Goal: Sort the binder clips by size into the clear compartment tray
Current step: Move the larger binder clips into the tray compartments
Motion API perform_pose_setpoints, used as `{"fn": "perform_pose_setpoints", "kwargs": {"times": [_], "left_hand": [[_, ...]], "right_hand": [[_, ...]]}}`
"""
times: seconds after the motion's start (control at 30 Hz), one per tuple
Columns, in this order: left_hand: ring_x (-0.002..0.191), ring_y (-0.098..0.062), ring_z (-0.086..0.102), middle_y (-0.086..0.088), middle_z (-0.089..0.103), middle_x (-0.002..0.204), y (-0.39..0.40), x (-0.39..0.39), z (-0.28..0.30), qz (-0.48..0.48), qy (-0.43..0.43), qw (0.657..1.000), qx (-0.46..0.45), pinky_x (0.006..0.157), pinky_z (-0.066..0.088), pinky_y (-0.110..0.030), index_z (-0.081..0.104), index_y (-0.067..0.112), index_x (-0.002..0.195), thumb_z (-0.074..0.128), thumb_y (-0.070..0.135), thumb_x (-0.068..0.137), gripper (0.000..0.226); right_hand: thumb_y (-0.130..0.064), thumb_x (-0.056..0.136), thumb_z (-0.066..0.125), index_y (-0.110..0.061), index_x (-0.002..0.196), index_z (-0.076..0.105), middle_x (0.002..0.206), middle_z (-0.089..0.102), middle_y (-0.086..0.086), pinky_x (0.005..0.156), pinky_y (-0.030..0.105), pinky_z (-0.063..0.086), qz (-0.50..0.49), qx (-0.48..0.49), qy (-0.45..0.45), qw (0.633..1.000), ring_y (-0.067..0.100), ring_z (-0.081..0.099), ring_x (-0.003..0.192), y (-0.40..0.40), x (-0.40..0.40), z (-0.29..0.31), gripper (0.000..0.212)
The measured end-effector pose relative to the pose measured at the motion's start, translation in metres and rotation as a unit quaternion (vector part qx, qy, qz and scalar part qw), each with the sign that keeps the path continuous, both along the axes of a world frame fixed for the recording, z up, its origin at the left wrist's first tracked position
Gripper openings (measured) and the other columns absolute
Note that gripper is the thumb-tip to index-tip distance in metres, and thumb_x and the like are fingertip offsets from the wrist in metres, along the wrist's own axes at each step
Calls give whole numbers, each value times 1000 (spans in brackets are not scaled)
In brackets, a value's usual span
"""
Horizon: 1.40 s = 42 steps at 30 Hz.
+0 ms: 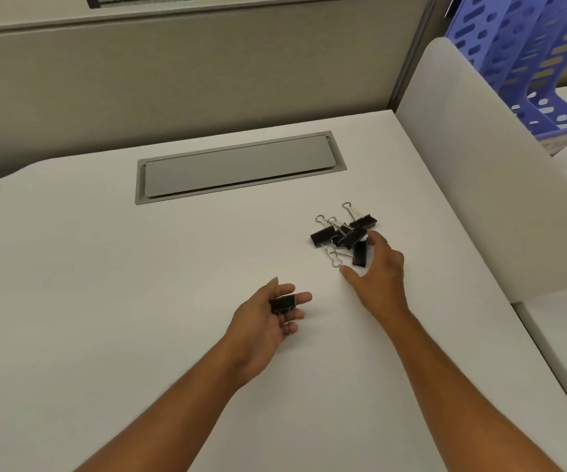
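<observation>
Desk [105, 284]: white, grey cable hatch [239, 166] at far centre.
Left hand [268, 321]: palm up, near centre; grip narrow, fingers curled round one black binder clip [282, 304].
Clip pile [345, 235]: black, silver handles, right of centre.
Right hand [379, 274]: fingers spread wide, touching the pile's near-right edge.
File rack [527, 56]: blue, far right.

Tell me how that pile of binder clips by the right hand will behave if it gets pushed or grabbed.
The pile looks tangled, wire handles crossing bodies, so grabbing one clip may drag others. The clips look rigid and flat-sided, so a push by the right hand should slide them across the smooth desk, not roll them.
</observation>
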<state>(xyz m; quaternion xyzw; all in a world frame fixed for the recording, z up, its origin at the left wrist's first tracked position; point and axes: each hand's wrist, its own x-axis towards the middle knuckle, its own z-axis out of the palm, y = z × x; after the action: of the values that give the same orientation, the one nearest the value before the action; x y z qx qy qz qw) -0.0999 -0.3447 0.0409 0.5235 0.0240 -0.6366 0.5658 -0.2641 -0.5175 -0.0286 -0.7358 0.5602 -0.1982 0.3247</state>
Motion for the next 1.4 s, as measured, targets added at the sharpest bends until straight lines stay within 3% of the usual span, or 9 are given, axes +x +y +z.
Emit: {"fn": "perform_pose_setpoints", "kwargs": {"times": [0.17, 0.33, 0.53, 0.67, 0.87, 1.03, 1.17, 1.27, 1.4], "left_hand": [[105, -30, 65, -21, 70, 133, 15, 5, 3, -6, 72, 997, -31, 95, 51, -39, 59, 6, 142, 40, 19, 108, 41], [105, -31, 70, -24, 69, 132, 30, 6, 3, -6, 73, 995, -69, 96, 60, -38, 56, 5, 143, 48, 19, 110, 37], [71, -14, 59, -18, 72, 128, 51, 7, 5, -25, 95, 993, -69, 66, 56, -26, 70, 6, 124, 58, 41, 98, 45], [65, -12, 52, -19, 72, 125, 68, 9, 2, -29, 159, 983, -85, 57, 50, -24, 78, 4, 118, 49, 42, 104, 50], [80, -15, 60, -15, 70, 128, 87, 13, -2, -9, 153, 983, -96, 72, 58, -27, 71, 3, 130, 47, 39, 108, 49], [91, -22, 68, -16, 70, 115, 100, 19, 0, 53, 123, 984, -116, 87, 63, -33, 71, 0, 128, 58, 30, 102, 42], [96, -26, 75, -17, 73, 113, 110, 23, 1, 92, 76, 986, -120, 84, 64, -33, 71, -1, 121, 65, 24, 93, 37], [93, -25, 76, -14, 74, 105, 118, 28, 4, 104, 32, 989, -101, 77, 64, -29, 73, 1, 106, 71, 22, 87, 28], [82, -32, 72, -12, 71, 86, 139, 41, 15, 82, -117, 986, -83, 81, 61, -34, 59, 4, 87, 83, 20, 83, 30]], "right_hand": [[-28, 85, 87, -22, 148, 48, 135, 62, 3, 105, 48, 47, -4, -14, -24, 1000, 31, 52, 123, -3, -1, -7, 74], [-23, 83, 89, -18, 138, 57, 127, 62, -2, 100, 38, 48, -37, -21, -55, 998, 24, 54, 117, 36, -5, -13, 63], [-27, 80, 91, -19, 125, 63, 119, 65, -3, 94, 42, 50, -16, -60, -44, 997, 20, 52, 107, 94, -8, -16, 54], [-29, 81, 90, -21, 127, 62, 124, 66, -5, 96, 49, 51, -5, -61, -30, 998, 21, 53, 110, 109, -8, -16, 54], [-24, 81, 91, -25, 137, 55, 142, 53, -2, 106, 48, 48, -26, -60, -51, 997, 23, 50, 123, 121, -8, -9, 67], [-5, 89, 79, -16, 126, 62, 128, 55, -3, 97, 41, 53, 24, -150, -92, 984, 18, 54, 115, 164, 6, 2, 42], [-3, 97, 68, -27, 111, 65, 105, 66, -11, 72, 30, 55, 24, 1, -190, 981, 14, 67, 87, 205, 29, 15, 27], [-20, 103, 61, -27, 111, 67, 95, 73, -5, 72, 37, 60, -1, 141, -271, 952, 19, 72, 80, 227, 47, 35, 13], [-45, 97, 63, -23, 122, 67, 107, 74, -7, 78, 38, 63, 81, 218, -308, 923, 19, 75, 86, 248, 72, 69, 33]]}}
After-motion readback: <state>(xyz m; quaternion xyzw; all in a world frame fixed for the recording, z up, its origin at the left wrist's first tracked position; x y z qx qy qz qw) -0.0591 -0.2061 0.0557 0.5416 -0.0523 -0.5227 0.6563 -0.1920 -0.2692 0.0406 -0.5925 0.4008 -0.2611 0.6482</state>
